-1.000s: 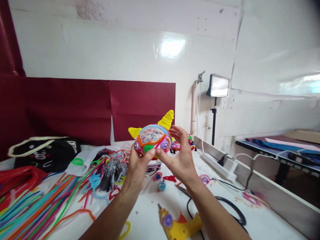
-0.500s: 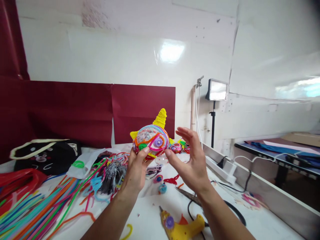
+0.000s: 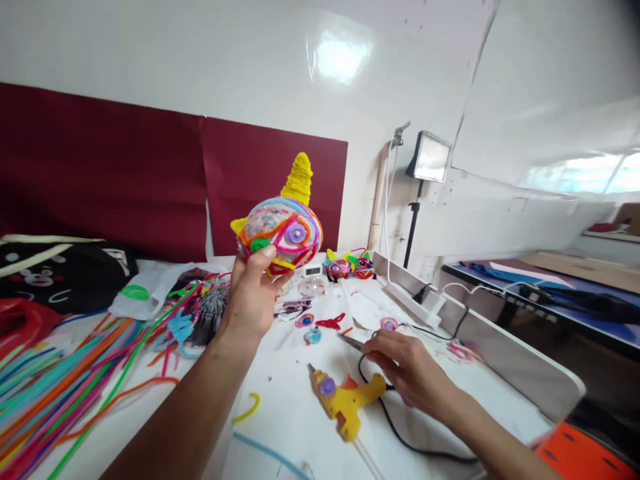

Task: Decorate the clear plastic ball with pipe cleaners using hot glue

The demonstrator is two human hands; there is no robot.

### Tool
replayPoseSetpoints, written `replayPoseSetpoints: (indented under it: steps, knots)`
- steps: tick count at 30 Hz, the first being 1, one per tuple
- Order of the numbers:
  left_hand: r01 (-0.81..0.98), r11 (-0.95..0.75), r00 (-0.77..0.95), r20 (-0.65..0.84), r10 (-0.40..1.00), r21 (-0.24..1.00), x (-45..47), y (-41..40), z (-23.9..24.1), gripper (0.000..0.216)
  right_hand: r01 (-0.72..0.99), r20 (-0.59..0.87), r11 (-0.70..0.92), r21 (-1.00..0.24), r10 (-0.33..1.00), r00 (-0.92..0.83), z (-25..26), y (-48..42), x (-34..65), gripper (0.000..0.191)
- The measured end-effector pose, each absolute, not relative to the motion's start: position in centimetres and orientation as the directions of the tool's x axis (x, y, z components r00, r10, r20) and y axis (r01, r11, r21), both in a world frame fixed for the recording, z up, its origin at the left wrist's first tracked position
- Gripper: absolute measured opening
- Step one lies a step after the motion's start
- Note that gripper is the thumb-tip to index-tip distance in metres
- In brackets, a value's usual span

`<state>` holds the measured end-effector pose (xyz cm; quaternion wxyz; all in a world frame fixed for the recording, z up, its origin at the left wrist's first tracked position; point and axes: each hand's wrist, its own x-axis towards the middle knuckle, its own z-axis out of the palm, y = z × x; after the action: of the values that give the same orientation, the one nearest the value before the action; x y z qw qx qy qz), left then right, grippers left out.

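Observation:
My left hand (image 3: 250,297) holds up a round ball (image 3: 280,230) wrapped in coloured pipe cleaners, with two yellow horns and a purple spiral eye. Its fingers are closed round the ball's underside. My right hand (image 3: 405,370) is low over the white table (image 3: 300,427), fingers curled by the rear of a yellow hot glue gun (image 3: 345,400) and its black cable (image 3: 400,433). Whether it grips the gun I cannot tell. A pair of scissors (image 3: 350,341) lies just left of its fingertips.
Several loose pipe cleaners (image 3: 65,380) cover the table's left side. A black bear bag (image 3: 55,273) and a red bag (image 3: 20,320) lie far left. Two small finished figures (image 3: 350,265), a power strip (image 3: 415,299) and a lamp on a stand (image 3: 427,157) sit behind.
My right hand left the ball and dropped to the table beside the glue gun. My left hand raised the ball higher and turned it.

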<state>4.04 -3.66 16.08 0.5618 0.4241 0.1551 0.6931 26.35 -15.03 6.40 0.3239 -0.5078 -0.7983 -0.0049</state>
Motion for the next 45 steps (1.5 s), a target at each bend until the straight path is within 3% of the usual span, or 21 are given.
replayPoseSetpoints:
  steps: [6, 11, 17, 24, 27, 30, 34, 39, 45]
  knots:
    - [-0.662, -0.326, 0.007, 0.441, 0.897, 0.674, 3.9, -4.1, 16.3, 0.042, 0.877, 0.173, 0.432, -0.21, 0.9, -0.401, 4.9, -14.9, 26.3, 0.052]
    - [-0.668, -0.33, 0.003, 0.445, 0.895, 0.667, 3.9, -4.2, 16.4, 0.039, 0.883, -0.03, 0.447, -0.142, 0.89, -0.456, 4.9, -14.6, 25.5, 0.052]
    - [-0.661, -0.31, 0.01, 0.421, 0.907, 0.684, 4.1, -3.9, 16.3, 0.042, 0.909, -0.058, 0.416, -0.018, 0.907, -0.416, 4.1, -14.7, 24.7, 0.035]
    - [-0.663, -0.312, 0.023, 0.436, 0.9, 0.681, 4.4, -3.5, 15.9, 0.049, 0.927, -0.052, 0.373, 0.025, 0.927, -0.372, 3.4, -14.7, 23.5, 0.031]
    - [-0.677, -0.29, 0.025, 0.415, 0.909, 0.676, 4.3, -3.2, 15.7, 0.05, 0.942, 0.01, 0.335, 0.002, 0.942, -0.335, 3.5, -14.6, 23.7, 0.032]
    - [-0.673, -0.288, 0.012, 0.398, 0.917, 0.682, 4.2, -3.1, 15.5, 0.052, 0.926, 0.128, 0.351, -0.137, 0.934, -0.335, 4.1, -14.8, 24.6, 0.031]
    - [-0.65, -0.313, -0.018, 0.398, 0.917, 0.693, 4.3, -3.0, 15.2, 0.049, 0.787, 0.47, 0.5, -0.361, 0.826, -0.31, 5.3, -15.4, 25.6, 0.032]
    - [-0.618, -0.381, -0.054, 0.447, 0.893, 0.687, 4.7, -3.0, 14.7, 0.048, 0.693, 0.762, 0.597, -0.404, 0.639, -0.107, 7.8, -15.5, 24.4, 0.019]
    - [-0.553, -0.484, -0.091, 0.529, 0.844, 0.678, 4.9, -3.1, 14.4, 0.058, 0.667, 0.826, 0.616, -0.418, 0.564, -0.003, 10.7, -16.3, 22.3, 0.024]
